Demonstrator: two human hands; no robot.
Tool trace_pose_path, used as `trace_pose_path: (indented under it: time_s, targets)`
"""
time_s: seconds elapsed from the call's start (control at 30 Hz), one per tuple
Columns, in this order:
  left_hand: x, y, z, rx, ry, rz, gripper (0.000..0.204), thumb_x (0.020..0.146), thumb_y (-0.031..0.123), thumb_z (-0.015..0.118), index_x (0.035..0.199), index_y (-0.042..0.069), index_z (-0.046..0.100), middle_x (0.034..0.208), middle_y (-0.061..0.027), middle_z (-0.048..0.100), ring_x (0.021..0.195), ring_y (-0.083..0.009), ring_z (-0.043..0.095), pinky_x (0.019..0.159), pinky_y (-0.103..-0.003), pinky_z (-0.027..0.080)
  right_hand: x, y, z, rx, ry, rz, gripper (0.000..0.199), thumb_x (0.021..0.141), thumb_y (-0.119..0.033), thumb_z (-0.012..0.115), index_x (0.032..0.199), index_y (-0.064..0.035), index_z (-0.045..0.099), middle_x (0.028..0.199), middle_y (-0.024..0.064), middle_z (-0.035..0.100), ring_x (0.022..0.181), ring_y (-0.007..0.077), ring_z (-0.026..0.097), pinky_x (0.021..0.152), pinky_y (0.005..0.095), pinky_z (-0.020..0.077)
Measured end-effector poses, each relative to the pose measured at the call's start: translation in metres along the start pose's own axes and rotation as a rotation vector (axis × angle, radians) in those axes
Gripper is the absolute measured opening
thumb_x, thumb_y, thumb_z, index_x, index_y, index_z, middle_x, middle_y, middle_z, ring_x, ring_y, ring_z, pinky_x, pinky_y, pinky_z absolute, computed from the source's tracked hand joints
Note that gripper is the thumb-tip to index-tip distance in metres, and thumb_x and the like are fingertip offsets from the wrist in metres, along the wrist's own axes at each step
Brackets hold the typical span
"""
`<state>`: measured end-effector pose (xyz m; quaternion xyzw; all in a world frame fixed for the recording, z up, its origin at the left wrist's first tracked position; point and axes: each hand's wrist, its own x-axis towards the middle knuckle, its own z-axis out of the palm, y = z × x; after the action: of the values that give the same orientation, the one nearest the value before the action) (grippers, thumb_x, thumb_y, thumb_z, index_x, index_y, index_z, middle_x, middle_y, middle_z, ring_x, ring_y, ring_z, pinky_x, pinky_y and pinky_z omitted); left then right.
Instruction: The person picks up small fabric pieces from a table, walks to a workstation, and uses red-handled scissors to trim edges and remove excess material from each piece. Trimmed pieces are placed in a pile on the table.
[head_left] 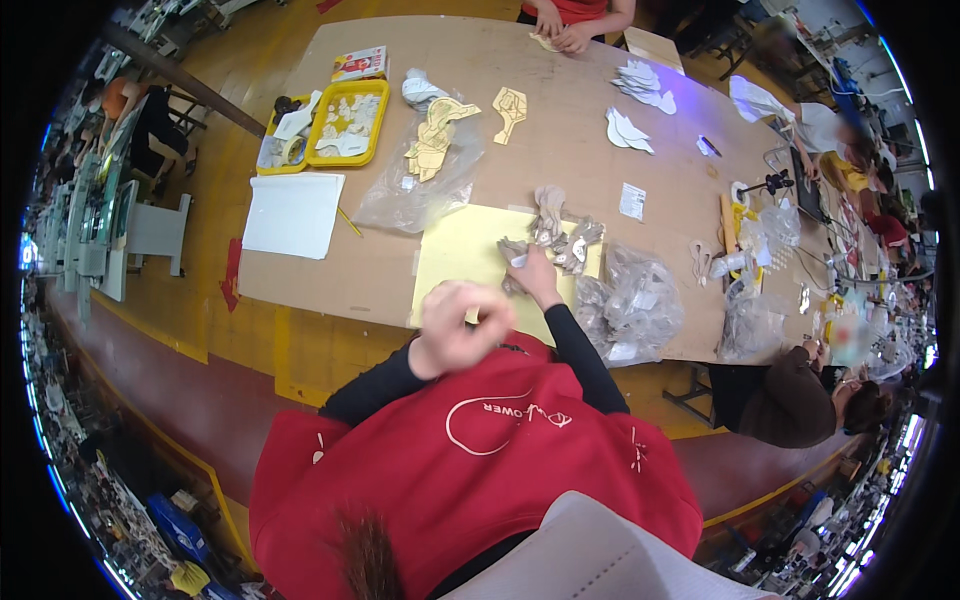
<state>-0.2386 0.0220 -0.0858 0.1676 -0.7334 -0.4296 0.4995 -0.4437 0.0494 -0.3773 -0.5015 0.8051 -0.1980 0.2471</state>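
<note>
On the near part of the table, a pale yellow sheet (450, 245) lies under several bundles of small taupe cut pieces, which look like fabric or leather. My right hand (537, 277) reaches over the sheet, its fingers closed around one bundle of cut pieces (513, 252). Just beyond it, another bundle (549, 215) stands up, and a looser one (578, 246) lies to its right. My left hand (460, 325) is raised near my chest, over the sheet's near edge. Its fingers are curled toward the thumb; anything pinched there is too blurred to make out.
Clear plastic bags (640, 295) lie right of the sheet. Yellow patterned pieces (435, 140) rest on another bag farther off. At left are a white paper stack (292, 215), a pencil (350, 222) and a yellow tray (375, 135). Across the table, another person's hands (568, 35) work.
</note>
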Motion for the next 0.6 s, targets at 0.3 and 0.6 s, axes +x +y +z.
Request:
trace_pose_path:
  time_s: [0.3, 0.6]
  targets:
    - [-0.11, -0.154, 0.016, -0.121, -0.51, -1.204, 0.074, 0.085, 0.03, 0.077, 0.14, -0.003, 0.041, 0.133, -0.0132, 0.055, 0.117, -0.0175, 0.055, 0.095, -0.03, 0.047, -0.089, -0.065, -0.072, 0.712, -0.174, 0.051, 0.055, 0.079, -0.021, 0.079, 0.121, 0.0075, 0.058, 0.083, 0.0077, 0.066, 0.069, 0.0112, 0.061, 0.063, 0.0266, 0.05]
    - [-0.071, -0.139, 0.023, -0.43, -0.186, -1.251, 0.037, 0.089, 0.02, 0.072, 0.117, 0.001, 0.058, 0.1, -0.0031, 0.065, 0.09, -0.0121, 0.065, 0.078, -0.027, 0.052, -0.003, -0.025, -0.06, 0.258, 0.321, -0.156, 0.049, 0.088, -0.023, 0.068, 0.13, -0.003, 0.054, 0.114, 0.0243, 0.062, 0.1, 0.0358, 0.063, 0.087, 0.0447, 0.0501]
